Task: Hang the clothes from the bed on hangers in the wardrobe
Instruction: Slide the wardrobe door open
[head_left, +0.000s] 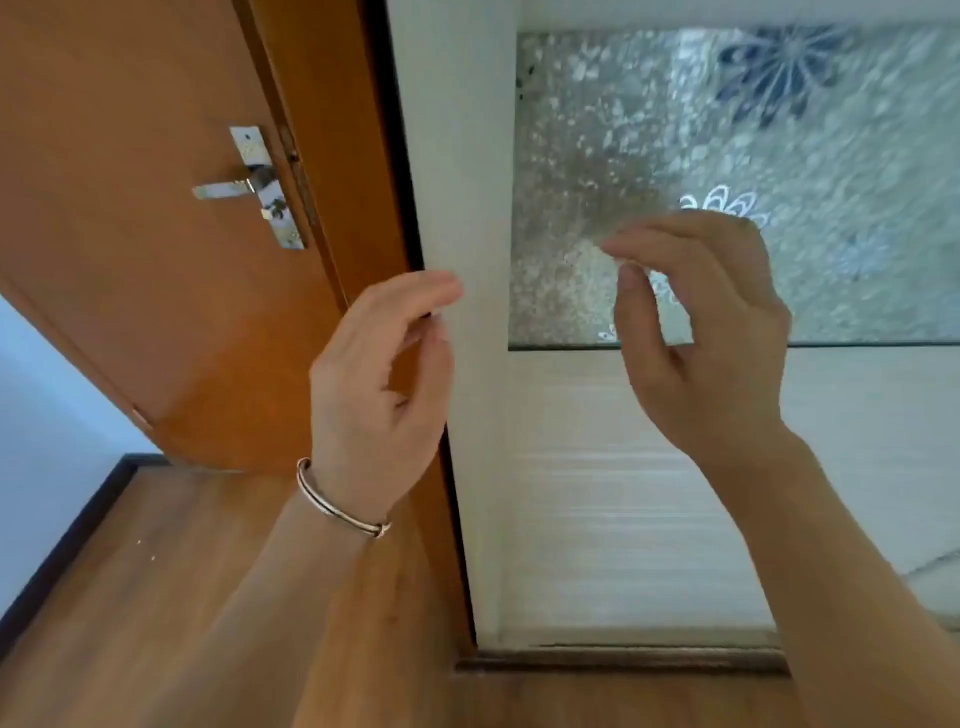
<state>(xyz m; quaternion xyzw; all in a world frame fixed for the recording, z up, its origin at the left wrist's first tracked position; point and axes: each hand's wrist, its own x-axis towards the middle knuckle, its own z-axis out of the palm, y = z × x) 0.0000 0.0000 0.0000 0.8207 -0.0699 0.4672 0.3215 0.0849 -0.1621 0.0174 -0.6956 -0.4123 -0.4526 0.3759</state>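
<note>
The white wardrobe door (457, 156) fills the right half of the head view and is closed, with a frosted flower-patterned glass panel (779, 182) in it. My left hand (374, 384), with a bracelet on its wrist, is raised at the door's left edge. Its fingers are loosely curled and their tips lie just in front of the white frame, holding nothing. My right hand (701, 322) is raised in front of the lower part of the glass, fingers loosely bent and empty. No clothes, bed or hangers are in view.
A brown wooden room door (156, 234) with a metal lever handle (244, 184) stands to the left of the wardrobe. Wooden floor (156, 597) lies below, with a dark skirting board (78, 535) along a white wall at the far left.
</note>
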